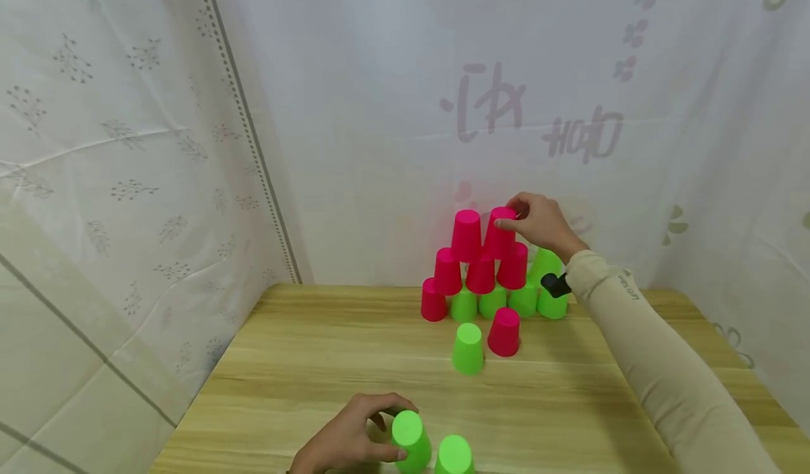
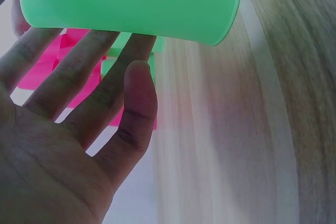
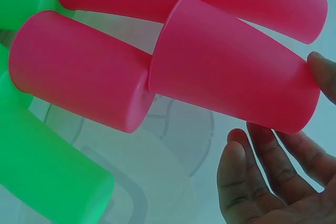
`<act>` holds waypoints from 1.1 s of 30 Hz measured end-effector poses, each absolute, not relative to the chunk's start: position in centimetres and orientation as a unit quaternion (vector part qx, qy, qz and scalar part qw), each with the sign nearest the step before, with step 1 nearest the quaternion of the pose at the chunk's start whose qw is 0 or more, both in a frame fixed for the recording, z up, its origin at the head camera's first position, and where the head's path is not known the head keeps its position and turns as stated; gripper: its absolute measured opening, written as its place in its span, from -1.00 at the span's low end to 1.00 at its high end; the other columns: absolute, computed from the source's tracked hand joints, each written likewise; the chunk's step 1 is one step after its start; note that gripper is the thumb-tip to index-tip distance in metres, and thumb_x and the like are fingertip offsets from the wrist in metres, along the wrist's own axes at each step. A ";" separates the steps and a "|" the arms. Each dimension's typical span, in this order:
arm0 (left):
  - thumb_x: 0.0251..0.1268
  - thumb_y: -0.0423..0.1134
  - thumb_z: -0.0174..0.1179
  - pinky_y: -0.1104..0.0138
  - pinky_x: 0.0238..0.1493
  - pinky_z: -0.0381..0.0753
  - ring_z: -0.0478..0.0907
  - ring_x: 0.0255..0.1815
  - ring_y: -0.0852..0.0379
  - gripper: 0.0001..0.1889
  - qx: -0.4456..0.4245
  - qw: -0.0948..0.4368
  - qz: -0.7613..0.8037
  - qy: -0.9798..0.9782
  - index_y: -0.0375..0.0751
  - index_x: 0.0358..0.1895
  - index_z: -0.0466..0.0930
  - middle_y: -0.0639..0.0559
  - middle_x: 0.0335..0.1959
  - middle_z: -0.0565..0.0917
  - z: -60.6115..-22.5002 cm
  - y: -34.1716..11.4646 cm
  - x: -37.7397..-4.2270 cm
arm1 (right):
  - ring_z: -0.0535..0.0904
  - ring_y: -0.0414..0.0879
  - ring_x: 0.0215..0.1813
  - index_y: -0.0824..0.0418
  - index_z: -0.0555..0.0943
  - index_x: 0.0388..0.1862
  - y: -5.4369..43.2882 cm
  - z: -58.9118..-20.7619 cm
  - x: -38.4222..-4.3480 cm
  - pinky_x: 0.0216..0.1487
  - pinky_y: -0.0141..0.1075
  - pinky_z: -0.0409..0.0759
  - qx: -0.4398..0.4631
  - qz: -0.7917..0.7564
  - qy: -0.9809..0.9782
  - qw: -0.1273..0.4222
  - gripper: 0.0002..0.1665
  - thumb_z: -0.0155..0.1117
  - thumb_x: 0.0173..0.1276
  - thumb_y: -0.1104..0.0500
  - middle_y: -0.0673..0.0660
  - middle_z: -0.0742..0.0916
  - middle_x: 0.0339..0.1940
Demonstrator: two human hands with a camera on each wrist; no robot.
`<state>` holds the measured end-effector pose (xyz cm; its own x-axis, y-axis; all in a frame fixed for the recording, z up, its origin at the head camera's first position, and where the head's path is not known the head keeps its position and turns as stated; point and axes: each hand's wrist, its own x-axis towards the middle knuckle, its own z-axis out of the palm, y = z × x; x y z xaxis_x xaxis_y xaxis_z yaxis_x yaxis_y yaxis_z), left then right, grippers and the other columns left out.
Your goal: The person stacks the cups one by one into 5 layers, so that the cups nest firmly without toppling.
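Observation:
Upside-down cups form a stepped stack at the back of the table. My right hand [image 1: 538,219] pinches a pink-red cup [image 3: 231,66] near its closed end, thumb on one side and fingers on the other. This cup sits in the third tier, right of another pink-red cup [image 1: 467,236], its rim over the cups of the tier below. In the near foreground my left hand [image 1: 354,432] holds a green cup [image 1: 411,440] between thumb and fingers; the left wrist view shows fingers along the cup's side [image 2: 131,3]. A second green cup [image 1: 454,455] stands just right of it.
The second tier has pink-red cups [image 1: 448,271] and a green one [image 1: 544,263]. Below are a pink-red cup [image 1: 433,299] and several green cups [image 1: 464,306]. A loose green cup [image 1: 468,349] and a pink-red cup [image 1: 504,332] stand before the stack. Behind hangs a patterned curtain [image 1: 380,143].

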<state>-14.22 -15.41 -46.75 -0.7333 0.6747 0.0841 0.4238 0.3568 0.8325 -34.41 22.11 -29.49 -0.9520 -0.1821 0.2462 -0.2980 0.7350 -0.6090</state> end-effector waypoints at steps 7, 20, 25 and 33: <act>0.13 -0.08 0.47 0.37 -0.08 0.62 0.63 0.04 0.35 -0.55 0.348 0.126 0.449 0.813 0.22 0.12 0.60 0.28 -0.02 0.74 -46.7 -15.3 -14.3 | 0.60 0.23 0.09 0.34 0.49 0.23 22.0 -29.3 -34.4 0.11 0.07 0.62 0.135 0.339 -0.928 0.077 -0.37 0.33 0.38 -0.07 0.36 0.68 0.10; 0.14 -0.06 0.47 0.37 -0.11 0.65 0.62 0.02 0.35 -0.56 0.357 0.104 0.439 0.818 0.22 0.11 0.61 0.23 0.01 0.74 -45.6 -15.1 -14.8 | 0.57 0.24 0.20 0.29 0.44 0.31 23.0 -29.2 -33.8 0.17 0.11 0.61 0.122 0.355 -0.924 0.073 -0.30 0.30 0.38 -0.13 0.34 0.63 0.22; 0.16 -0.05 0.46 0.34 -0.12 0.65 0.62 0.03 0.34 -0.57 0.359 0.099 0.438 0.818 0.17 0.12 0.62 0.20 0.04 0.74 -44.5 -15.4 -15.4 | 0.57 0.24 0.21 0.30 0.46 0.28 23.8 -29.6 -32.7 0.19 0.13 0.59 0.130 0.361 -0.920 0.083 -0.35 0.28 0.41 -0.11 0.34 0.64 0.20; 0.20 -0.05 0.44 0.30 -0.12 0.68 0.60 -0.03 0.34 -0.59 0.368 0.068 0.433 0.820 0.15 0.12 0.61 0.19 0.00 0.74 -42.6 -16.1 -16.5 | 0.60 0.26 0.17 0.33 0.50 0.23 25.3 -31.5 -30.1 0.21 0.19 0.56 0.137 0.369 -0.912 0.113 -0.44 0.27 0.44 -0.03 0.36 0.65 0.19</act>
